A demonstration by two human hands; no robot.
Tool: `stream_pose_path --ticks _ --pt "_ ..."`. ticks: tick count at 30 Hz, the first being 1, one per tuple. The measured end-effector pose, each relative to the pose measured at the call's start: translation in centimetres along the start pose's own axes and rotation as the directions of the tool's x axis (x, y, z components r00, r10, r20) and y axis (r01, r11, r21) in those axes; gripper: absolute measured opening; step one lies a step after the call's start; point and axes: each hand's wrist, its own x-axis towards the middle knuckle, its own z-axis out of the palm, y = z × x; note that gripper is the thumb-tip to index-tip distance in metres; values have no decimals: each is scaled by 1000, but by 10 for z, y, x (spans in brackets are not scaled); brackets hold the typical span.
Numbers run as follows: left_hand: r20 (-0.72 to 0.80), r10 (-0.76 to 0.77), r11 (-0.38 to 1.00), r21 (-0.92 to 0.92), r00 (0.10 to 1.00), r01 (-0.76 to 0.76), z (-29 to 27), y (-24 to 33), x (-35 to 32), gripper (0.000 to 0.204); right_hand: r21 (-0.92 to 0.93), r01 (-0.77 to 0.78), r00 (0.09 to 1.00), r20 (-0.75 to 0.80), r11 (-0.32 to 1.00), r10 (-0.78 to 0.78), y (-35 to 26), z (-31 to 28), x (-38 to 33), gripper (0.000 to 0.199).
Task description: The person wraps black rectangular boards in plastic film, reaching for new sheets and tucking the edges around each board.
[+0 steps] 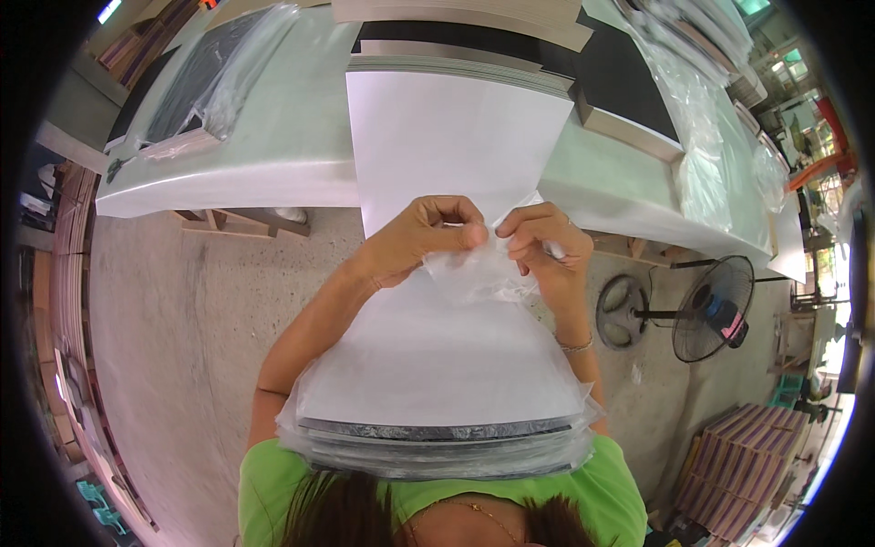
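My left hand (pixel 415 239) and my right hand (pixel 553 248) meet in front of me, fingers pinched on thin clear plastic film (pixel 478 273). A crumpled part of the film hangs between them, and some sticks up beside the right fingers. Below, close to my chest, lies a plastic-wrapped stack (pixel 437 374) with a white top face and dark layers along its near edge. Just beyond my hands, a large white sheet (pixel 456 128) tops a pile of boards and reaches out past the table edge under my hands.
Black-topped boards (pixel 629 87) lie right of the pile on the pale-covered table (pixel 292 128). Plastic-wrapped dark panels (pixel 205 77) are at the left, loose clear plastic (pixel 702 164) at the right. A fan (pixel 711 310) stands right; a striped stack (pixel 743 469) sits lower right.
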Motion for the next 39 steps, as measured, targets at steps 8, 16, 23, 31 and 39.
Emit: stream_pose_path --ticks 8,16,23,31,39 --pt "-26 37 996 83 999 -34 -6 -8 1 23 -152 -100 995 -35 983 96 -9 12 7 20" --pt "-51 13 1000 29 999 -12 -10 -11 2 19 -132 157 987 -16 979 -161 12 4 7 12" --pt "-359 342 937 204 869 -285 -9 -14 8 20 226 -156 986 -27 962 166 14 -1 0 11" --pt "11 373 741 598 928 -305 5 -3 -5 19 273 -522 852 216 808 477 11 -5 11 27" --pt "-297 -207 957 -257 932 131 -15 11 -20 45 755 -265 962 161 599 223 20 -16 -18 18"
